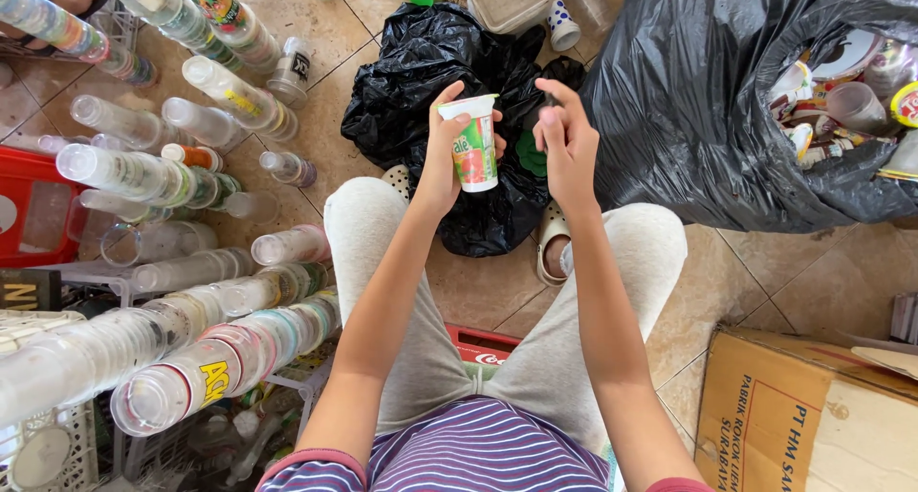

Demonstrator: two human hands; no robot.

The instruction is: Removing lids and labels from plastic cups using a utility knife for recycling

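My left hand (442, 148) grips a small white plastic cup (473, 143) with a green and red printed label, held upright above my lap. My right hand (566, 138) hovers just to the right of the cup with its fingers spread, holding nothing that I can see. Below both hands lies a small crumpled black plastic bag (430, 62) on the tiled floor. My knees in light grey trousers frame the hands on either side.
Long stacks of nested clear plastic cups (201, 358) lie on the left, over white baskets and a red crate (33, 215). A large black bag (708, 100) full of used cups sits at upper right. A cardboard box (803, 415) stands at lower right.
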